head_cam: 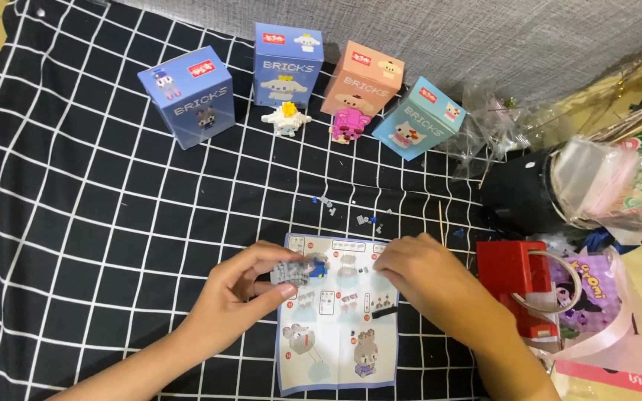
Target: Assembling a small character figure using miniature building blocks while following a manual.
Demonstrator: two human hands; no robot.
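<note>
Low centre, our left hand (243,293) pinches the grey brick model (291,272) over the instruction sheet (336,356); right hand (421,275) curled, contents hidden; next brick needs aligning

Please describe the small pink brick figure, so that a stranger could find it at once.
Four boxes stand at the far edge of the black checked cloth. The pink figure stands before the peach box. Its neighbour, the white figure, is the only other finished one.

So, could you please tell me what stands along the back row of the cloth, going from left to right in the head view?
Periwinkle box → blue box → white brick figure → pink brick figure → peach box → light-blue box.
</note>
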